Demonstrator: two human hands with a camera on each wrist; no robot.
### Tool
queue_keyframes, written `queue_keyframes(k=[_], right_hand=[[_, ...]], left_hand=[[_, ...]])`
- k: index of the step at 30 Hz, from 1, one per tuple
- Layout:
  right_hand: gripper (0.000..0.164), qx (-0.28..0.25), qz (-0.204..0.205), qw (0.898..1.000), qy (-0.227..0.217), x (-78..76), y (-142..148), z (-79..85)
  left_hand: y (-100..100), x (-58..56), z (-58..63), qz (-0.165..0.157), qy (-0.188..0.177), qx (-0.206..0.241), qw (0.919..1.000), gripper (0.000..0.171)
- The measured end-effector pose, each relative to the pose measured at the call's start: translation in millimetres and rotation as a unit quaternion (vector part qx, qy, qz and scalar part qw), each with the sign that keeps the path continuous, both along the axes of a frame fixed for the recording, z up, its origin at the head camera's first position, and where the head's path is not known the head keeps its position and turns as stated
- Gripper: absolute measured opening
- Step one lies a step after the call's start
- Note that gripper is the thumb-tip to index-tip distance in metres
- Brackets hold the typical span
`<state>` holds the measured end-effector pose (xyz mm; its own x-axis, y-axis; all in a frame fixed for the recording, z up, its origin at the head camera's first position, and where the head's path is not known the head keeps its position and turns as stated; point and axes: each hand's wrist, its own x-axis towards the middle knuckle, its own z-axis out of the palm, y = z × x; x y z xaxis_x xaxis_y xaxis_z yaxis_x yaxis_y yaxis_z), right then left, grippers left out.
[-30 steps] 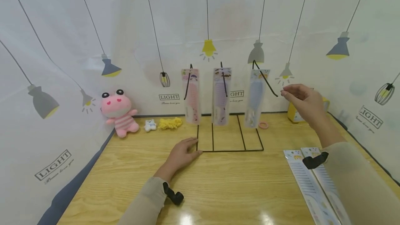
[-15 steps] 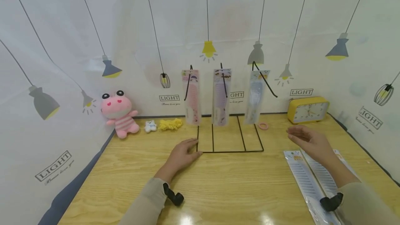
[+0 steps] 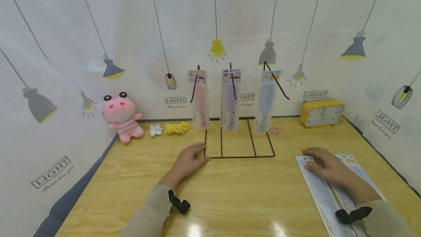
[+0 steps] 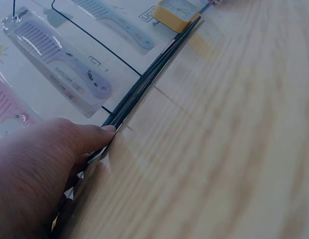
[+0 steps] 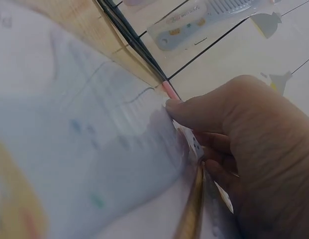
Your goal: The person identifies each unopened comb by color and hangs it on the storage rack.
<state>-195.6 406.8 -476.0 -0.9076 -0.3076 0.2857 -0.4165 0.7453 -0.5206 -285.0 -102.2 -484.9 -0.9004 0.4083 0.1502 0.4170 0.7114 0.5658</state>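
Note:
A black wire display rack (image 3: 236, 157) stands towards the back of the table. From its hooks hang a pink packaged comb (image 3: 198, 100), a purple packaged comb (image 3: 231, 98) and a blue packaged comb (image 3: 265, 100). My left hand (image 3: 186, 162) holds the rack's front left corner, thumb on the wire in the left wrist view; its other fingertips are hidden there. At the right, my right hand (image 3: 332, 169) pinches the upper end of a flat packaged light-blue comb (image 3: 314, 185), which fills much of the right wrist view. Another packaged comb (image 3: 355, 169) lies beside it, partly under the hand.
Along the back stand a pink plush toy (image 3: 125, 116), a small white bear figure (image 3: 155, 130), a yellow yarn bundle (image 3: 177, 128), a pink ring (image 3: 274, 130) and a yellow alarm clock (image 3: 322, 113). A lamp-print curtain (image 3: 158, 46) closes off the back and sides.
My right hand has come down from beside the blue comb's hook to the flat packaged combs and now pinches one. My left hand stays at the rack corner.

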Motion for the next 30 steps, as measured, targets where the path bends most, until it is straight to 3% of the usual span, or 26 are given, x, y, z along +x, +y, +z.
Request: queue_keyframes(k=[6,14,20,30], right_hand=[[0.042,0.013,0.009,1.0,0.016,0.4,-2.6,2.5],[0.038,0.016,-0.013,1.0,0.018,-0.8,-2.1,-0.9],[0.032,0.005,-0.067,0.998,-0.02,-0.2,-0.7,-3.3],[0.039,-0.006,-0.143,0.988,-0.062,-3.5,0.8,2.7]], left_hand=[[1.1,-1.4,-0.1,0.005,-0.003,0.0,1.0,0.061],[1.2,-1.7,-1.8,0.008,-0.006,0.0,1.0,0.061],[0.8,0.4,-2.7,0.005,-0.012,0.002,0.9999,0.061],[1.0,0.4,1.5,0.002,-0.009,0.003,0.9999,0.061]])
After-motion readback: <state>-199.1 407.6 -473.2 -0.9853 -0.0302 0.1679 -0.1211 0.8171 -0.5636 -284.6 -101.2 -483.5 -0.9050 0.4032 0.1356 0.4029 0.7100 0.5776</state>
